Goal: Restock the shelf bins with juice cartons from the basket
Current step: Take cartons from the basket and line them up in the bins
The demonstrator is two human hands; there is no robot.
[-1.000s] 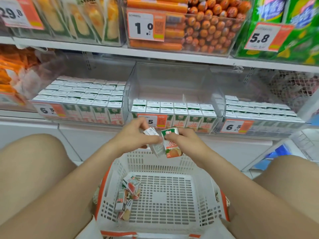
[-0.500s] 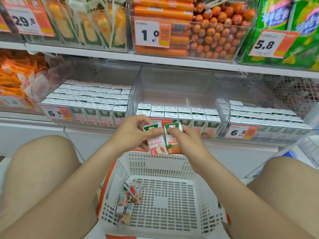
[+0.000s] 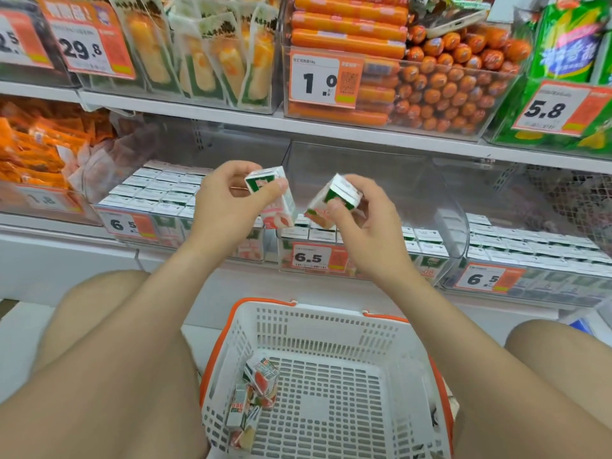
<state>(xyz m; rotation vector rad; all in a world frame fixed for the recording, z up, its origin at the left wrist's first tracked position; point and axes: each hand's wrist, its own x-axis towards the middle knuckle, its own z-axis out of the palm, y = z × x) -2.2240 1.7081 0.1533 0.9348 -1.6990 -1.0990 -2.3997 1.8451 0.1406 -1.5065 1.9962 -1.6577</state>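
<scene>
My left hand [image 3: 225, 207] grips a pink-and-green juice carton [image 3: 275, 197], tilted, in front of the gap between the left bin [image 3: 132, 223] and the middle bin [image 3: 364, 180]. My right hand [image 3: 361, 226] holds an orange-and-green juice carton [image 3: 334, 197], tipped on its side, over the middle bin's front rows. Both bins hold rows of upright cartons; the back of the middle bin has none. Below, the white basket [image 3: 328, 329] with orange handles holds several loose cartons [image 3: 255, 395] in its left corner.
A third clear bin [image 3: 530, 250] of cartons stands at the right. The shelf above carries sausages [image 3: 430, 81], packaged snacks and green bags. Orange packets fill the bin at far left [image 3: 29, 150]. My knees flank the basket.
Both hands have risen from just above the basket to bin height and moved apart. The two cartons, held upright side by side before, are now separated and tilted.
</scene>
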